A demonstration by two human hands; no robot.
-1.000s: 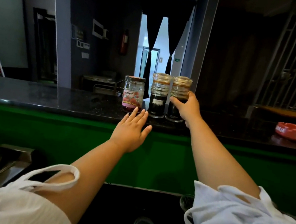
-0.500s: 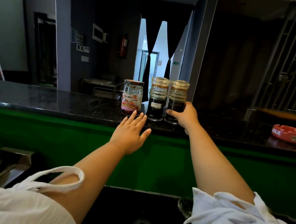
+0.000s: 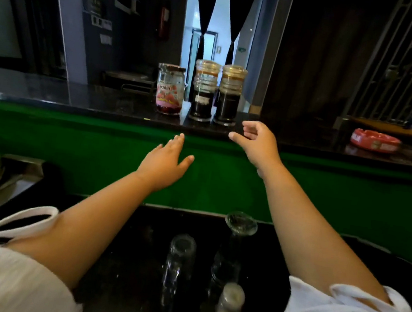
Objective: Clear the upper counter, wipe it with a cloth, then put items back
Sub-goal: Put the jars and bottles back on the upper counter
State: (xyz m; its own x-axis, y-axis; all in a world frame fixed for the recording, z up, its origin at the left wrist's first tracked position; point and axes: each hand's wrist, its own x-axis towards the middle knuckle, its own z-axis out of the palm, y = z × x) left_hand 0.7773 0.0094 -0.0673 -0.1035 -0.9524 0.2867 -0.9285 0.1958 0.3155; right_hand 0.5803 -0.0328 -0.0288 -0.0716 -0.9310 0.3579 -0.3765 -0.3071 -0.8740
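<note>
Seemingly late — three jars (image 3: 204,90) stand on the upper surface (image 3: 74,98); left grip (image 3: 165,161) and right grip (image 3: 257,143) loose, empty; glasses (image 3: 181,253) below perhaps unreturned.

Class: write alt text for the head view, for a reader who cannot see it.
Two bare arms reach toward a dark upper counter, left hand open, right hand loosely curled, both empty. On it stand a jam jar, a labelled dark-filled jar, a second dark-filled jar and a red ashtray.

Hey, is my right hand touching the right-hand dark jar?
Apart. The head view shows the right hand loosely curled and empty, with a strip of the counter between it and the right-hand dark jar.
</note>
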